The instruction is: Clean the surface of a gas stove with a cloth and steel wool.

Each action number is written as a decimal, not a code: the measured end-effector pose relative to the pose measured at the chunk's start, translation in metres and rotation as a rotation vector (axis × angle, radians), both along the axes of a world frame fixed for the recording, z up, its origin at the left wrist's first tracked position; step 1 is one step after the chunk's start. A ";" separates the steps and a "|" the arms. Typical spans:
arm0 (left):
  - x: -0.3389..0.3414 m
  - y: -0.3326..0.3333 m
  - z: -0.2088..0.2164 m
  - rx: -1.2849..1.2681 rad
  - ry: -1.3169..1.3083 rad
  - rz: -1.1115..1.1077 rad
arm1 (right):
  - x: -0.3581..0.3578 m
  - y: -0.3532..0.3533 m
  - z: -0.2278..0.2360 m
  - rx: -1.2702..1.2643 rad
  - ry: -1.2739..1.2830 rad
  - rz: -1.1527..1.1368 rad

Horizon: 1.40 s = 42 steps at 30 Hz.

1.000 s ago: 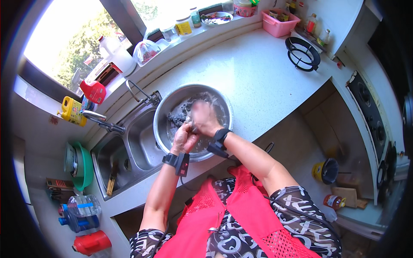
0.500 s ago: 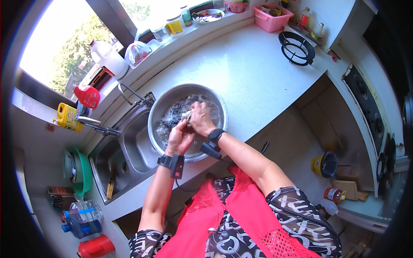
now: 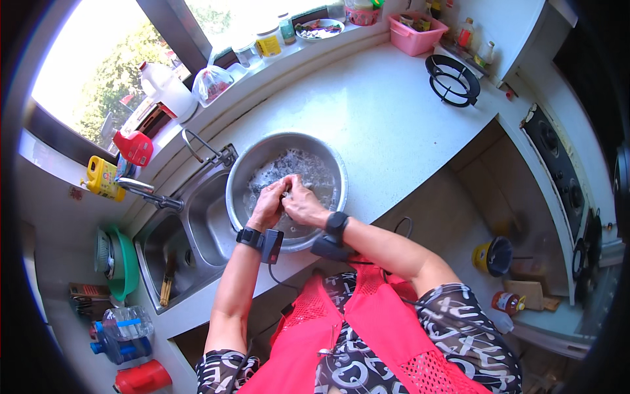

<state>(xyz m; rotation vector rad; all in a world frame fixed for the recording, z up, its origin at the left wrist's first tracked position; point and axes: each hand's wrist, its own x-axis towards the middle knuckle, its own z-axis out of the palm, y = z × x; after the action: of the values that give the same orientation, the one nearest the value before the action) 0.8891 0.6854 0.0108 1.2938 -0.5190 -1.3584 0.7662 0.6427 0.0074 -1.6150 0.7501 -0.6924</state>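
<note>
A large round metal basin [image 3: 340, 172] stands on the counter at the sink's right edge. Foamy water [image 3: 315, 172] fills its bottom, and something dark shows through the suds; its kind is unclear. Over the basin my left hand [image 3: 268, 205] and my right hand [image 3: 304, 205] meet, fingers bent and pressed together. A small pale, wet-looking thing shows a little between them, mostly hidden by the fingers. Both hands are closed around it. Each wrist wears a black strap with a small box.
The double steel sink [image 3: 211, 230] lies left of the basin, with wooden chopsticks [image 3: 167, 289] inside. A faucet [image 3: 154, 194] reaches over it. Bottles and jugs line the windowsill. A black pot ring [image 3: 453, 80] and pink bin [image 3: 415, 36] sit at the far right of the counter.
My right hand has come down and nearer, its fingers now meeting the left hand's fingertips. My left hand has turned inward. The pale thing, plainer before, is now mostly covered.
</note>
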 end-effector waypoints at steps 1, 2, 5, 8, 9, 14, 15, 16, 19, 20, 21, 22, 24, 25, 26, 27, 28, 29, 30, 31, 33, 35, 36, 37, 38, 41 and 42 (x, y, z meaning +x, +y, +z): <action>0.005 0.003 0.007 -0.001 -0.003 0.012 | -0.010 -0.009 0.018 0.129 0.089 0.105; 0.005 0.004 0.021 0.032 -0.284 -0.184 | -0.020 -0.026 0.019 0.063 0.167 0.098; 0.005 0.005 0.024 -0.029 -0.710 -0.584 | -0.033 -0.063 0.007 0.006 0.375 -0.070; 0.012 0.013 0.015 -0.076 -1.042 -0.703 | -0.031 -0.075 0.002 0.207 0.477 -0.038; 0.011 0.025 0.014 -0.177 -1.147 -0.549 | -0.029 -0.074 0.007 0.324 0.539 -0.030; 0.011 0.049 0.022 0.195 -0.848 -0.447 | 0.000 -0.059 -0.022 0.024 0.721 0.168; 0.002 0.053 0.034 0.282 -0.623 -0.420 | 0.005 -0.056 -0.019 0.009 0.697 0.251; 0.000 0.053 0.028 0.324 -0.489 -0.374 | 0.007 -0.051 -0.016 -0.062 0.672 0.268; 0.002 0.047 0.010 0.413 0.072 -0.085 | 0.012 -0.034 -0.011 -0.060 0.469 0.123; 0.008 0.050 -0.001 0.337 0.250 -0.018 | 0.011 -0.027 -0.010 -0.087 0.390 0.091; 0.009 0.050 0.002 0.309 0.325 0.015 | 0.005 -0.019 0.003 -0.076 0.280 0.130; 0.010 0.050 0.001 0.237 0.462 -0.007 | 0.000 -0.008 0.014 -0.146 0.227 0.099; 0.004 0.042 0.005 0.175 0.608 0.022 | -0.006 0.007 0.018 -0.249 0.143 0.083; 0.032 0.050 -0.034 -0.155 0.998 -0.272 | 0.000 0.021 0.021 -0.277 0.093 0.124; 0.035 0.053 -0.053 -0.151 0.757 -0.131 | 0.001 0.032 0.023 -0.425 0.106 0.090; 0.032 0.052 -0.061 -0.147 0.515 -0.006 | 0.002 0.026 0.019 -0.425 0.107 0.084; -0.004 0.036 -0.027 0.022 0.502 0.129 | -0.003 0.006 0.004 -0.573 0.171 0.074; -0.007 0.041 -0.024 0.014 0.550 0.212 | 0.002 -0.003 -0.009 -0.715 0.211 0.092; -0.013 0.038 -0.015 0.037 0.475 0.166 | 0.005 -0.021 -0.029 -0.428 0.226 -0.092; -0.014 0.042 -0.004 0.059 0.395 0.140 | 0.003 -0.036 -0.029 -0.293 0.376 -0.097; 0.003 0.044 0.004 0.085 0.053 0.017 | -0.008 -0.046 -0.018 -0.190 0.427 -0.098; 0.013 0.034 0.022 0.144 -0.513 -0.048 | -0.019 -0.056 -0.010 -0.176 0.456 -0.055; 0.025 0.025 0.015 0.201 -0.755 -0.076 | -0.019 -0.056 -0.007 -0.157 0.478 -0.006; 0.025 0.020 0.010 0.199 -0.752 -0.075 | -0.020 -0.056 -0.007 -0.159 0.481 -0.006; 0.021 0.014 0.005 0.104 -1.104 -0.107 | -0.021 -0.055 -0.007 -0.173 0.478 0.030; 0.017 0.004 -0.009 0.072 -1.442 -0.231 | -0.020 -0.045 0.000 -0.309 0.479 0.108; 0.022 0.002 -0.017 0.105 -1.386 -0.244 | -0.020 -0.043 0.005 -0.322 0.581 0.236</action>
<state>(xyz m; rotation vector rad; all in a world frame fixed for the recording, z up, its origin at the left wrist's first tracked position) 0.9111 0.6871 -0.0060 2.2074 -1.5678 -0.4555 0.7466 0.5998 0.0128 -2.2002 0.8662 -0.1671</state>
